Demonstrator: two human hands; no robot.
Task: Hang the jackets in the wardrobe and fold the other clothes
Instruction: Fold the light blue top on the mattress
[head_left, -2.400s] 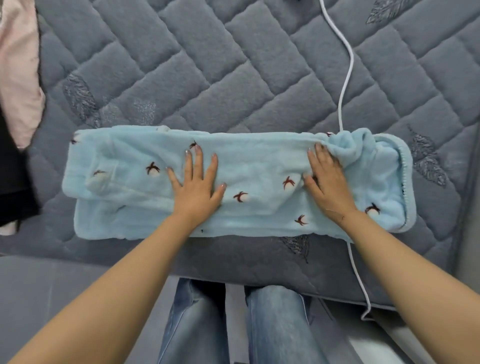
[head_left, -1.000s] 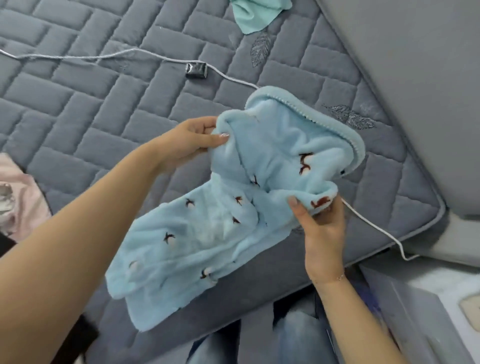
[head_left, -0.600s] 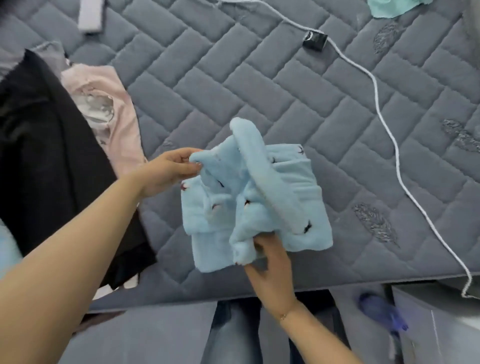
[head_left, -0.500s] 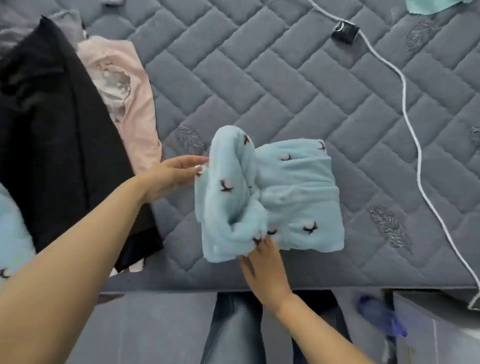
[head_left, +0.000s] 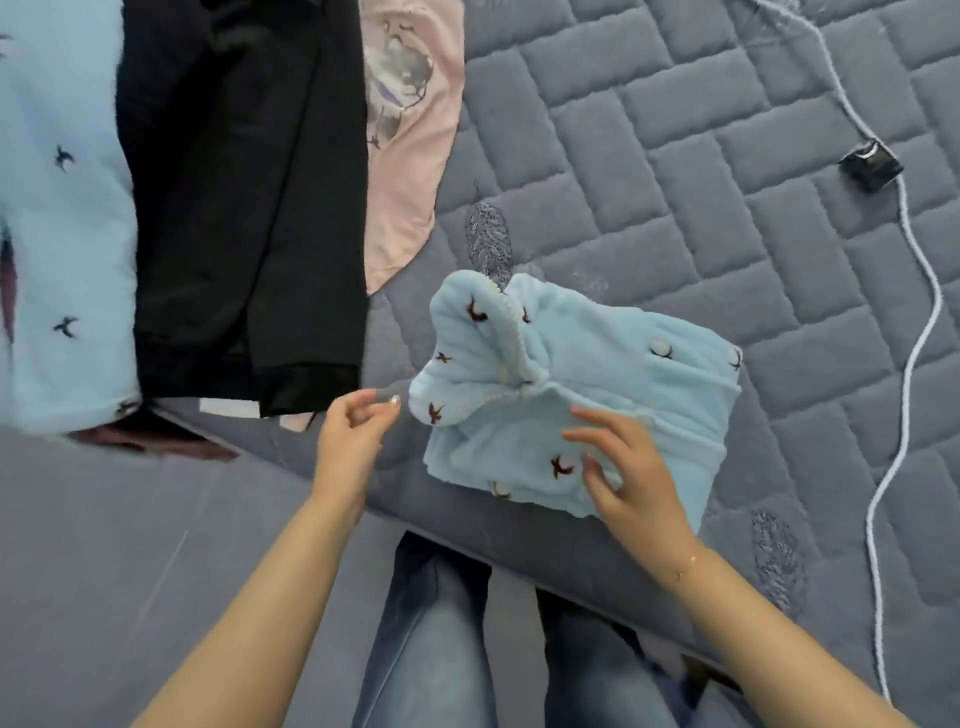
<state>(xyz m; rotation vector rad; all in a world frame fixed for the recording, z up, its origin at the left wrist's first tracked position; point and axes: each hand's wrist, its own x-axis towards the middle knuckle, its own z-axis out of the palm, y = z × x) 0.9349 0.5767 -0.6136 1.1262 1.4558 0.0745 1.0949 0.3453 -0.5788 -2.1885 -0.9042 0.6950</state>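
We look down over our own arms at a folded light-blue fleece garment (head_left: 613, 400) lying on the grey quilted mattress (head_left: 701, 171), close to its near edge. The bundle is squarish, with a hemmed flap standing up and curling over at its left end, and small dark embroidered motifs scattered across the pile. Our right hand (head_left: 631, 480) lies over the bundle's near right corner with the fingers spread and only slightly bent, the tips resting on the fleece without gripping it. Our left hand (head_left: 353, 441) hovers just beside the curled flap, apart from the cloth, its fingers loosely bent with thumb and forefinger near each other and holding nothing. Up the mattress to the left a black garment (head_left: 244, 208) lies spread out, overlapping a pale pink garment (head_left: 410, 140) with a printed figure, and a second light-blue fleece piece (head_left: 57, 234) with the same motifs sits at the far left edge. A white cable (head_left: 906, 291) snakes down the right side of the mattress, running past a small black box (head_left: 870, 163). Below the mattress edge we see our blue jeans (head_left: 431, 639).
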